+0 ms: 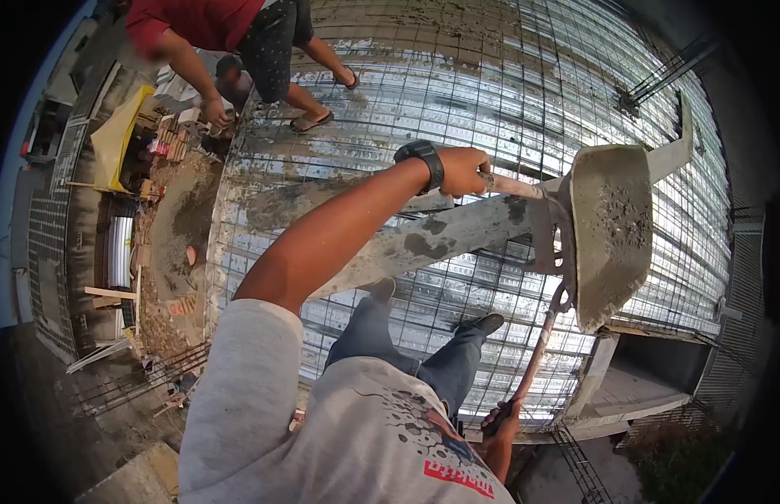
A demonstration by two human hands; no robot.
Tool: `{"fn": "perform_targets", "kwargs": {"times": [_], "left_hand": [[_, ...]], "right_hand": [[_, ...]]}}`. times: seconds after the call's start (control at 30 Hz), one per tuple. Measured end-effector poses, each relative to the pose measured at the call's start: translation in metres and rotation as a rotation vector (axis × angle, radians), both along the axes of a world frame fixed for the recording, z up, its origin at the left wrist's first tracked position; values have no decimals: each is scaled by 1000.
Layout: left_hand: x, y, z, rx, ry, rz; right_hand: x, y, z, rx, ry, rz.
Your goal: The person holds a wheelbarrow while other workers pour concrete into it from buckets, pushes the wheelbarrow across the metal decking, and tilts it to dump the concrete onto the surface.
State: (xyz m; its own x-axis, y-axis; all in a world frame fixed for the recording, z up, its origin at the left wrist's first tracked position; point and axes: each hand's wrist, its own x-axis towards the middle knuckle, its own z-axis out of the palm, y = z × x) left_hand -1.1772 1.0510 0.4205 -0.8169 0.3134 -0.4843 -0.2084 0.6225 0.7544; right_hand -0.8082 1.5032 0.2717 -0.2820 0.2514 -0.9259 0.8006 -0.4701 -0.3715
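A wheelbarrow [579, 286] with a grey, cement-smeared tray stands on the right, wet concrete [615, 214] visible in it. My left hand [465, 171], with a black watch on its wrist, is closed around the end of the upper handle [516, 186]. Lower in the view, my right hand [502, 422] grips the dark end of the other handle [537, 357]. The wheel is hidden behind the tray. A long concrete-stained plank [423, 239] runs beneath the wheelbarrow and past my legs.
Steel mesh over ribbed metal decking [440, 118] surrounds my feet. A co-worker in a red shirt [196, 21] stands at upper left near the deck edge. Upright rebar [671, 71] rises at upper right. Below the left edge lie bricks [173, 139] and a yellow tarp [129, 134].
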Motion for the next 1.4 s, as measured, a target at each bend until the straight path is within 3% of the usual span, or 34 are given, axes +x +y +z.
{"fn": "perform_targets", "kwargs": {"times": [0.23, 0.27, 0.3, 0.47, 0.63, 0.83, 0.93, 1.0, 1.03, 1.17, 1.3, 1.4], "left_hand": [[97, -140, -22, 35, -35, 17], [123, -157, 2, 4, -76, 38], [135, -178, -28, -1, 16, 0], [233, -260, -43, 9, -47, 42], [323, -332, -41, -5, -72, 59], [416, -419, -35, 41, -2, 52], [464, -462, -19, 8, -91, 57], [487, -503, -34, -12, -84, 39], [500, -522, -42, -22, -79, 23], [557, -594, -73, -142, 74, -66], [603, -704, -125, -115, 105, -117], [638, -763, -123, -51, 26, -67]], "right_hand": [[110, -142, 17, -25, -9, 4], [127, -161, 16, -25, -7, -1], [143, -181, 15, -29, -11, -15], [231, -265, 5, 66, -4, 20], [327, -339, -12, 87, 28, 21], [421, -432, 3, 63, 28, 10], [476, -473, -5, 70, 12, 18], [504, -510, -20, 110, -10, 27], [506, -537, 2, 94, -26, -4], [583, -598, -52, 171, 70, -13], [631, -691, -63, 203, 64, 15], [666, -745, -61, 248, 74, 49]]}}
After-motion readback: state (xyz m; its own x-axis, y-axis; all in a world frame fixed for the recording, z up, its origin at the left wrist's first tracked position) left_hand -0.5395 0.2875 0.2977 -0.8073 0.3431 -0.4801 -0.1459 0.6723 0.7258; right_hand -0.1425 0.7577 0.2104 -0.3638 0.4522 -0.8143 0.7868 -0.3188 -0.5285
